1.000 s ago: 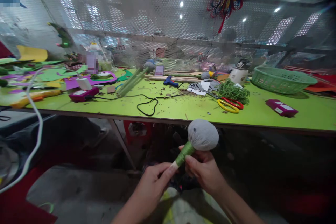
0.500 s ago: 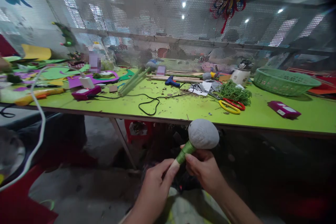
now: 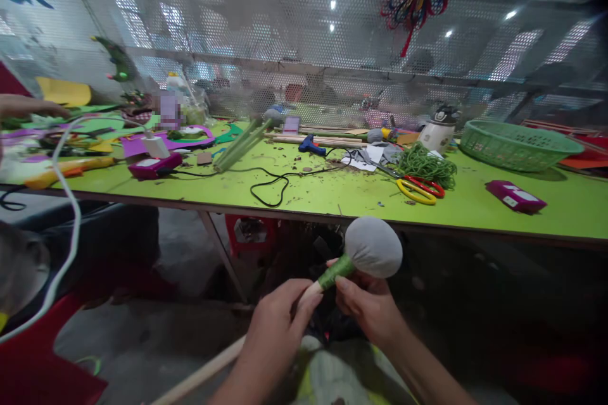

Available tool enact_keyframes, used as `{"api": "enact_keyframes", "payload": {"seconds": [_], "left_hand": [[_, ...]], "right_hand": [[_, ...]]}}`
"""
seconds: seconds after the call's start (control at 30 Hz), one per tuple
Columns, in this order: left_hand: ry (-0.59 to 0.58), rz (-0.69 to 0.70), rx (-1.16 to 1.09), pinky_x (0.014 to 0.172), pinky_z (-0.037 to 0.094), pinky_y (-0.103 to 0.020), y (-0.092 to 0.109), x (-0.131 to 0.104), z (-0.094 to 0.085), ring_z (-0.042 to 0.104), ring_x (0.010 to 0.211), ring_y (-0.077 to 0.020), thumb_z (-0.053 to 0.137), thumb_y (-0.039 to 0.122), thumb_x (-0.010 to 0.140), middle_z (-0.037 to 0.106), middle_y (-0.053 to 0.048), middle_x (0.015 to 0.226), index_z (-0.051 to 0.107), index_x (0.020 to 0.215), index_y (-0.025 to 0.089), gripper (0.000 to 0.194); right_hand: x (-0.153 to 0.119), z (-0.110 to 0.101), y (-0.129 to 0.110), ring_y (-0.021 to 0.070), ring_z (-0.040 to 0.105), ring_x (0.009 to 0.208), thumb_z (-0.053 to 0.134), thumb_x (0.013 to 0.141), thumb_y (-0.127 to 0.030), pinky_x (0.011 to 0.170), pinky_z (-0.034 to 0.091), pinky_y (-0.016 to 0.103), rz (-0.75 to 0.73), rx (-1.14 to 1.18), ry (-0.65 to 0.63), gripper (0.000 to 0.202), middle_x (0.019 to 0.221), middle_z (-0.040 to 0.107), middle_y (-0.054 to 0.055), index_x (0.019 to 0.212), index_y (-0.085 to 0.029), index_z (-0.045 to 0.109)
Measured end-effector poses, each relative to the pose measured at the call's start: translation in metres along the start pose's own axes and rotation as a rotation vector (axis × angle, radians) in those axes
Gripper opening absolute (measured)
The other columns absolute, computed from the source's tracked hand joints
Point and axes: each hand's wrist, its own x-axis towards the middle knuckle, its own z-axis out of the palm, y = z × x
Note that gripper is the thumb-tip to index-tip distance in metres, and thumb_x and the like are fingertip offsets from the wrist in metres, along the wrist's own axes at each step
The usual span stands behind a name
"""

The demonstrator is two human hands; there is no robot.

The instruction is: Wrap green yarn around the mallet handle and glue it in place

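Note:
My left hand [image 3: 285, 313] is closed round a pale wooden stick [image 3: 202, 374] with a rounded, grey cloth-covered head [image 3: 373, 247]. Green cord [image 3: 335, 272] is wound tightly round the stick just below that head. My right hand [image 3: 368, 304] pinches the cord winding close under the head, thumb on top, its other fingers partly hidden behind. The stick slants from lower left to upper right, held in front of the table edge. Whether a loose cord end is under my right fingers, I cannot tell.
On the green table [image 3: 475, 209] lie scissors [image 3: 418, 191], a tangle of green cord [image 3: 425, 164], a blue glue gun [image 3: 312, 145], a purple box [image 3: 515, 196] and a green basket [image 3: 520, 145]. A white cable [image 3: 71, 202] hangs at left, near another person's hand [image 3: 31, 106].
The stick has turned slightly, its head shifting a little right and showing a smoother side. Its long shaft now shows at lower left. Another person's hand has reached in at far left.

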Motion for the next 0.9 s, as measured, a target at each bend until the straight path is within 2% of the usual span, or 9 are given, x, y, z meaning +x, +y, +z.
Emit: {"api": "enact_keyframes", "payload": {"seconds": [0.07, 0.13, 0.3, 0.43, 0.53, 0.6, 0.67, 0.8, 0.9], "left_hand": [[0.049, 0.07, 0.078, 0.075, 0.041, -0.025, 0.001, -0.002, 0.001, 0.059, 0.083, -0.0182, 0.05, 0.038, 0.088, 0.068, -0.004, 0.088, 0.068, 0.096, 0.02, 0.026], [-0.032, 0.031, 0.021, 0.067, 0.04, -0.023, 0.006, -0.003, -0.001, 0.057, 0.074, -0.0157, 0.048, 0.039, 0.089, 0.066, -0.002, 0.078, 0.069, 0.091, 0.019, 0.029], [-0.325, -0.286, -0.453, 0.036, 0.016, -0.019, 0.018, 0.0, -0.008, 0.023, 0.036, -0.0051, 0.043, 0.05, 0.088, 0.038, 0.007, 0.045, 0.062, 0.077, 0.014, 0.042], [-0.437, -0.38, -0.6, 0.033, 0.011, -0.019, 0.016, 0.003, -0.009, 0.02, 0.03, -0.0048, 0.038, 0.052, 0.089, 0.04, 0.008, 0.041, 0.062, 0.08, 0.015, 0.045], [-0.259, -0.22, -0.326, 0.039, 0.027, -0.019, 0.012, 0.003, -0.006, 0.039, 0.038, -0.0084, 0.042, 0.049, 0.088, 0.052, 0.003, 0.047, 0.064, 0.078, 0.015, 0.041], [-0.028, -0.055, -0.109, 0.059, 0.04, -0.022, 0.01, 0.002, -0.004, 0.056, 0.064, -0.0141, 0.05, 0.043, 0.086, 0.065, -0.003, 0.071, 0.067, 0.085, 0.017, 0.031], [0.064, 0.026, -0.018, 0.072, 0.041, -0.024, 0.01, 0.001, -0.003, 0.057, 0.08, -0.0177, 0.053, 0.04, 0.085, 0.067, -0.004, 0.085, 0.068, 0.09, 0.018, 0.027], [-0.195, -0.161, -0.234, 0.044, 0.028, -0.02, 0.014, 0.0, -0.01, 0.038, 0.046, -0.0089, 0.046, 0.049, 0.086, 0.047, 0.004, 0.052, 0.065, 0.075, 0.014, 0.041], [-0.353, -0.333, -0.443, 0.035, 0.011, -0.019, 0.015, 0.002, -0.016, 0.019, 0.035, -0.0046, 0.043, 0.055, 0.085, 0.035, 0.009, 0.046, 0.061, 0.077, 0.014, 0.045]], "right_hand": [[0.001, -0.001, 0.001, 0.0039, 0.023, 0.041, 0.067, 0.081, -0.02, 0.043, 0.025, 0.021, -0.009, 0.011, -0.013, 0.019, 0.048, 0.036, -0.009, 0.1, -0.017, 0.067], [0.0, -0.002, 0.0, 0.0041, 0.024, 0.041, 0.066, 0.081, -0.02, 0.043, 0.026, 0.021, -0.01, 0.018, -0.039, 0.021, 0.047, 0.035, -0.01, 0.102, -0.016, 0.067], [-0.003, 0.0, -0.007, 0.0049, 0.028, 0.041, 0.067, 0.081, -0.023, 0.042, 0.027, 0.021, -0.014, -0.024, -0.043, 0.025, 0.047, 0.038, -0.009, 0.104, -0.015, 0.067], [-0.004, 0.004, -0.012, 0.0051, 0.029, 0.041, 0.068, 0.081, -0.023, 0.041, 0.028, 0.02, 0.004, -0.052, -0.017, 0.025, 0.047, 0.039, -0.009, 0.104, -0.016, 0.066], [-0.003, 0.005, -0.01, 0.0046, 0.026, 0.04, 0.067, 0.081, -0.023, 0.04, 0.027, 0.02, 0.023, -0.063, 0.006, 0.023, 0.046, 0.034, -0.01, 0.103, -0.015, 0.067], [-0.002, 0.004, -0.008, 0.0047, 0.025, 0.041, 0.067, 0.081, -0.024, 0.04, 0.027, 0.02, 0.028, -0.066, 0.023, 0.022, 0.047, 0.035, -0.01, 0.101, -0.015, 0.067], [-0.002, 0.002, -0.006, 0.0051, 0.026, 0.041, 0.067, 0.081, -0.024, 0.041, 0.027, 0.02, 0.03, -0.071, 0.017, 0.023, 0.047, 0.035, -0.009, 0.101, -0.014, 0.067], [-0.002, -0.001, -0.005, 0.0051, 0.025, 0.04, 0.066, 0.082, -0.024, 0.041, 0.025, 0.021, 0.029, -0.067, -0.037, 0.024, 0.044, 0.032, -0.011, 0.105, -0.015, 0.066], [-0.004, -0.002, -0.006, 0.0053, 0.027, 0.04, 0.066, 0.082, -0.025, 0.041, 0.025, 0.021, 0.03, -0.068, -0.06, 0.024, 0.045, 0.034, -0.01, 0.105, -0.016, 0.066]]}}
